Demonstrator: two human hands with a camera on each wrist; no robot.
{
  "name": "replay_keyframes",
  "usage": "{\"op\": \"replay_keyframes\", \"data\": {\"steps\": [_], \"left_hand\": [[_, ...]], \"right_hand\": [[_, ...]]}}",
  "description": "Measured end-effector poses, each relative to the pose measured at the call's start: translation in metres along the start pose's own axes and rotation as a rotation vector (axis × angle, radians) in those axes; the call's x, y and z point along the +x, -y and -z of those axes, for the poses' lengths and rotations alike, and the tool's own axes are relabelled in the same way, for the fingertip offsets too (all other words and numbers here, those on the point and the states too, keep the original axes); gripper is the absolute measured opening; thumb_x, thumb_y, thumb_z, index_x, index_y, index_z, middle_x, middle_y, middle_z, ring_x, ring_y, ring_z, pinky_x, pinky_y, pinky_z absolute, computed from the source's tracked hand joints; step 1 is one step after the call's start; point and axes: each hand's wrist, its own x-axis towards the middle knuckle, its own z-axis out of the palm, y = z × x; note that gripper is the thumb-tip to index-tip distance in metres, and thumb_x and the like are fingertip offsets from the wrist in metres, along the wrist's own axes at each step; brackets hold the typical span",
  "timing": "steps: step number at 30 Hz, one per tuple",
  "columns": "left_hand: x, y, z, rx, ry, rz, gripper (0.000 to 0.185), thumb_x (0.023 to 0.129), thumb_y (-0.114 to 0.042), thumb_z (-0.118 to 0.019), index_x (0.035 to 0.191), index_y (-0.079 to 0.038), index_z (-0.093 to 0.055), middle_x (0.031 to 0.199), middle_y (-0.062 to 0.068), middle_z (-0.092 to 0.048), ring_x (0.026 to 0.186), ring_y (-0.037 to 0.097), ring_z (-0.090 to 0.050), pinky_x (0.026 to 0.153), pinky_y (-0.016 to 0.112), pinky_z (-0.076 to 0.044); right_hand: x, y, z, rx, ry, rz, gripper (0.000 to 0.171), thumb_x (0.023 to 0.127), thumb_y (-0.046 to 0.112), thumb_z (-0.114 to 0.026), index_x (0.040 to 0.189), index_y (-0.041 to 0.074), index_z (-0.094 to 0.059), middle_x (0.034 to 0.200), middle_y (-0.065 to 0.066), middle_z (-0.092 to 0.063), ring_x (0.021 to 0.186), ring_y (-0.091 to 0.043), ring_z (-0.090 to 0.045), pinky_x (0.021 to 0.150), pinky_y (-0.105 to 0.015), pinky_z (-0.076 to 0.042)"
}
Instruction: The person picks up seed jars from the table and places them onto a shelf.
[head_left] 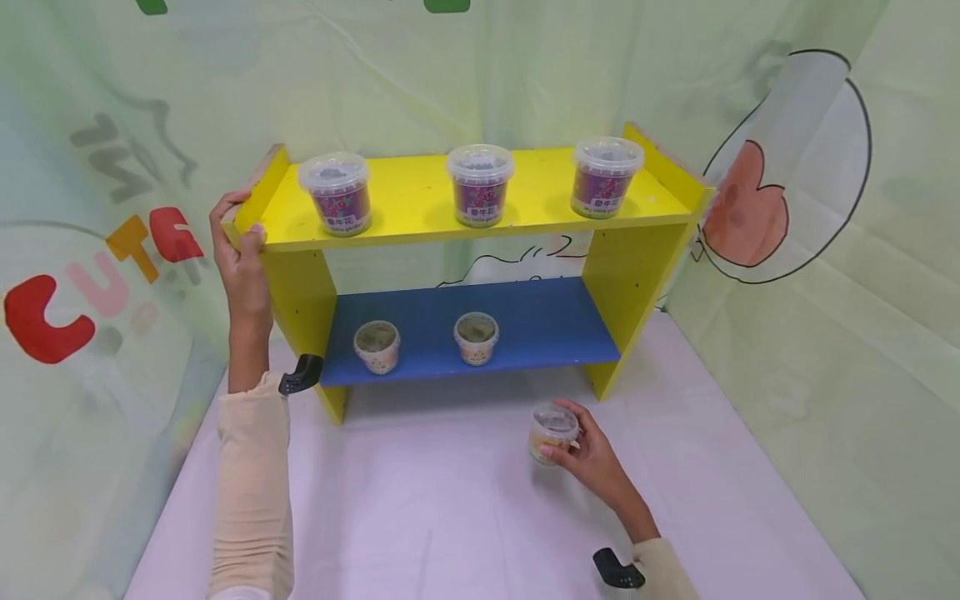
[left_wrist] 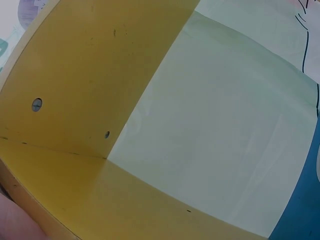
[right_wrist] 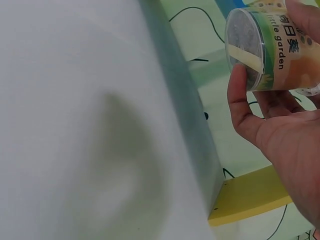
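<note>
My right hand (head_left: 573, 442) grips a small clear-lidded tub (head_left: 552, 432) with an orange and green label, just above the white tabletop in front of the shelf. In the right wrist view the tub (right_wrist: 272, 47) lies between thumb and fingers (right_wrist: 240, 95). My left hand (head_left: 238, 242) grips the top left corner of the yellow shelf unit (head_left: 465, 218). The left wrist view shows only the yellow side panel (left_wrist: 90, 80). Three purple-labelled tubs (head_left: 481, 184) stand on the top board. Two small tubs (head_left: 377, 347) like the held one stand on the blue lower board (head_left: 540, 321).
The shelf unit stands at the back of a white table (head_left: 450, 517), against pale green printed cloth walls (head_left: 825, 250) on three sides. The right part of the blue board holds nothing. Black wrist cameras (head_left: 300, 373) sit on both forearms.
</note>
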Motion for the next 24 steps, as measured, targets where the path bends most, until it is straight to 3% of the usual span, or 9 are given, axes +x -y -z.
{"op": "replay_keyframes", "data": {"steps": [7, 17, 24], "left_hand": [[0.000, 0.000, 0.000, -0.006, 0.004, -0.008, 0.041, 0.091, -0.010, -0.047, 0.129, -0.023, -0.050, 0.120, 0.003, -0.050, 0.093, 0.019, -0.055, 0.079, 0.019, -0.053], [0.000, 0.001, 0.000, 0.001, 0.008, -0.034, 0.041, 0.091, -0.011, -0.046, 0.131, -0.022, -0.049, 0.119, 0.003, -0.050, 0.093, 0.019, -0.055, 0.079, 0.019, -0.053], [0.000, 0.000, -0.001, -0.007, 0.010, -0.039, 0.041, 0.091, -0.010, -0.046, 0.131, -0.022, -0.049, 0.119, 0.004, -0.051, 0.091, 0.019, -0.055, 0.078, 0.019, -0.053]], "right_hand": [[0.010, 0.009, 0.010, -0.004, -0.048, 0.026, 0.074, 0.085, -0.002, -0.069, 0.147, 0.004, -0.030, 0.139, -0.019, -0.039, 0.113, 0.002, -0.051, 0.087, -0.016, -0.052], [0.026, 0.022, 0.023, 0.025, -0.098, 0.078, 0.074, 0.086, -0.005, -0.066, 0.149, 0.003, -0.028, 0.136, -0.001, -0.040, 0.116, 0.001, -0.050, 0.087, -0.015, -0.052], [0.036, 0.031, 0.029, -0.019, -0.143, 0.050, 0.078, 0.087, -0.001, -0.068, 0.151, 0.008, -0.024, 0.140, -0.007, -0.036, 0.117, -0.001, -0.048, 0.088, -0.012, -0.050]]}}
